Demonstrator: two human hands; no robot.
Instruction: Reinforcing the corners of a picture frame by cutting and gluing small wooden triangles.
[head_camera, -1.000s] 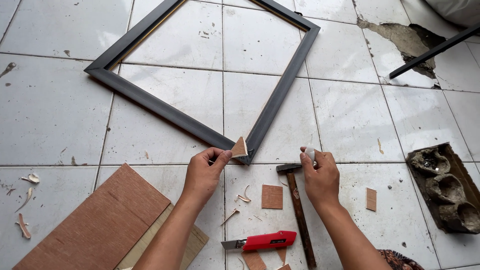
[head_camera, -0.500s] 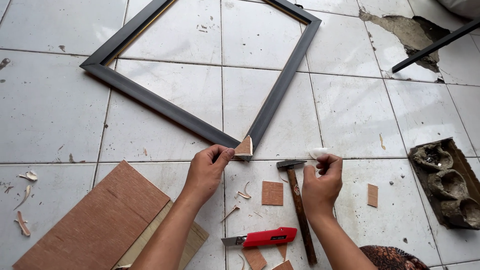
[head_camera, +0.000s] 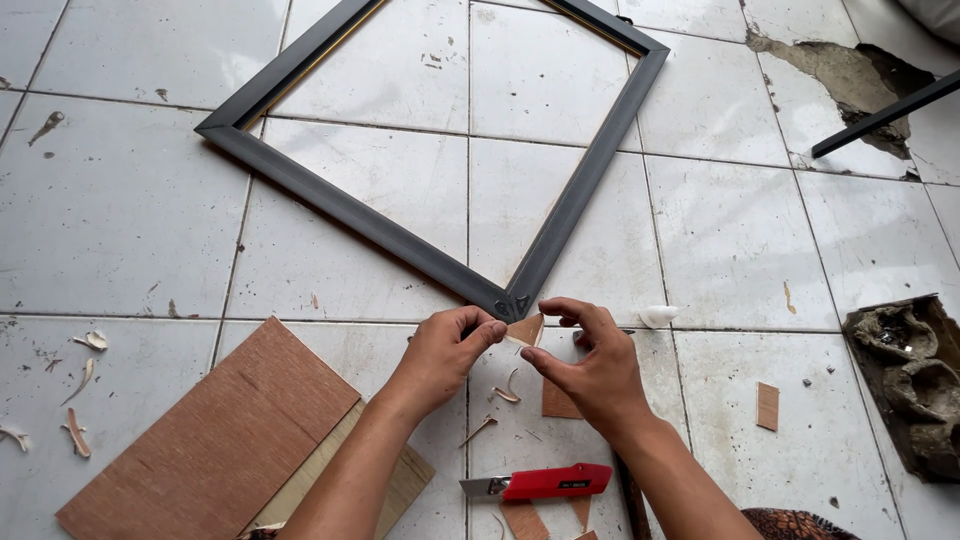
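We see the big dark frame (head_camera: 420, 250) lying on the floor tiles (head_camera: 120, 230). Its near corner might get bumped crooked. Our left hand (head_camera: 447, 352) and right hand (head_camera: 590, 370) both pinch a tiny wood piece (head_camera: 526, 329) there; it might slip.

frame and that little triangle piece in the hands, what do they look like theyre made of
Frame: probably wood or moulded composite, dark grey satin finish with a thin gold inner edge; mitred corner joints show.
Triangle piece, pinched between left hand and right hand: thin plywood or veneer, by its raw reddish-brown face and pale edge, like the board nearby.
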